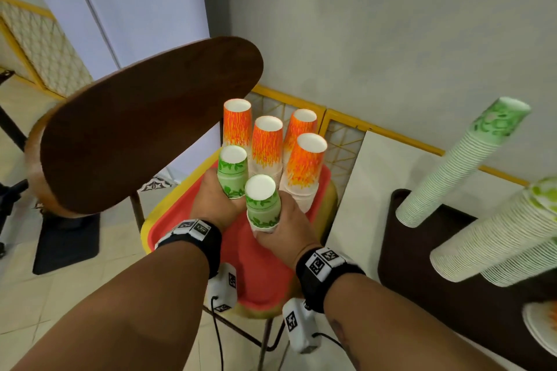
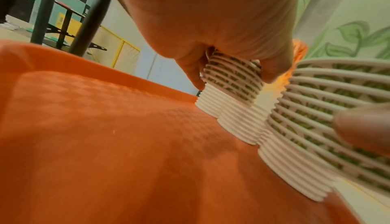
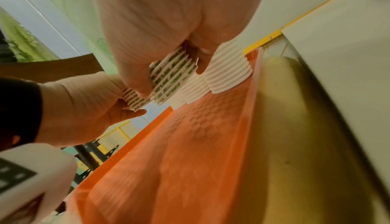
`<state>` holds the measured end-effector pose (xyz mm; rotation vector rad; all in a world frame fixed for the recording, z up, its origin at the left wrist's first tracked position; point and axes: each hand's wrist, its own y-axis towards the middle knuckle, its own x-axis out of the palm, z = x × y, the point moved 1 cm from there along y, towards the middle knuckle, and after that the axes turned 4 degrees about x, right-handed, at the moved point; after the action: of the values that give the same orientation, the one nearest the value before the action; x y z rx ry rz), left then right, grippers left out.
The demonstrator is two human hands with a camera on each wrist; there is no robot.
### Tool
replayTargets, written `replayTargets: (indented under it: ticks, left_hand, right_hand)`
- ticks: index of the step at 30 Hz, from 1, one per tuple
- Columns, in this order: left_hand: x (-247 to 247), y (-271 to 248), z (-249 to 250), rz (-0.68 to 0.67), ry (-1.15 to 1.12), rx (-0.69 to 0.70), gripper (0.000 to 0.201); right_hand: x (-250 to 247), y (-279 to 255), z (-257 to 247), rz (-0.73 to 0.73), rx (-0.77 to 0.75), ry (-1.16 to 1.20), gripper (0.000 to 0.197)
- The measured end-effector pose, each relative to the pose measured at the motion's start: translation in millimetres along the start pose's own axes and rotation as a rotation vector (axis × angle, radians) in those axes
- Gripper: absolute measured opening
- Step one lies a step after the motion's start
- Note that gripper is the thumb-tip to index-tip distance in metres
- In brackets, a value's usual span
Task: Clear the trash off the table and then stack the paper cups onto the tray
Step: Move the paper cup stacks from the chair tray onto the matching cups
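A red tray (image 1: 259,274) lies on a yellow chair seat. Several upside-down stacks of orange paper cups (image 1: 268,141) stand at its far end. In front of them are two green leaf-print stacks. My left hand (image 1: 223,196) grips the left green stack (image 1: 232,169) low on its side. My right hand (image 1: 271,226) grips the nearer green stack (image 1: 261,205) near its rims. In the left wrist view my fingers curl round the ribbed rims (image 2: 234,84) just above the tray (image 2: 105,136). In the right wrist view the right hand's stack (image 3: 173,76) is tilted, with its rims off the tray (image 3: 190,161).
A brown chair back (image 1: 144,123) rises at the left of the tray. Long stacks of green cups (image 1: 464,166) lie on a dark table (image 1: 422,265) at the right, and a paper plate (image 1: 542,331) is at its near edge. A white panel (image 1: 376,190) leans against the wall.
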<state>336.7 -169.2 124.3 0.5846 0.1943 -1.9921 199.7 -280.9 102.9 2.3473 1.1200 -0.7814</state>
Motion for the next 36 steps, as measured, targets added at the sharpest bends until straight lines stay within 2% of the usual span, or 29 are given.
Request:
replayTargets:
  ticks: [3, 7, 13, 15, 19, 22, 25, 28, 32, 36]
  left_hand:
    - [5, -32, 19, 0.012, 0.014, 0.012, 0.069]
    - [22, -87, 65, -0.001, -0.004, 0.092, 0.055]
    - [81, -163, 140, -0.119, -0.043, 0.244, 0.051]
    - [107, -179, 162, -0.175, -0.048, 0.325, 0.055]
    - [154, -201, 203, -0.236, -0.050, 0.416, 0.043]
    - [182, -223, 230, -0.237, -0.070, 0.418, 0.055]
    - [203, -238, 243, -0.254, -0.097, 0.436, 0.067]
    - [210, -245, 249, -0.286, -0.087, 0.454, 0.068]
    - [202, -245, 253, -0.274, -0.083, 0.473, 0.069]
    - [182, -238, 254, -0.222, -0.051, 0.505, 0.065]
  right_hand:
    - [-25, -28, 1, 0.011, -0.019, 0.018, 0.071]
    - [-67, -78, 15, -0.012, -0.010, 0.034, 0.070]
    - [-148, -158, 54, 0.011, 0.011, -0.037, 0.077]
    - [-178, -181, 71, 0.069, 0.029, -0.043, 0.076]
    - [-242, -219, 95, 0.263, 0.094, 0.010, 0.082]
    - [-297, -235, 104, 0.479, 0.131, 0.081, 0.081]
    - [-358, -229, 99, 0.688, 0.125, 0.170, 0.067]
    - [-412, -199, 97, 0.820, 0.130, 0.164, 0.074]
    - [-451, -151, 107, 0.832, 0.148, 0.111, 0.076]
    - [-452, -117, 129, 0.785, 0.196, 0.055, 0.074]
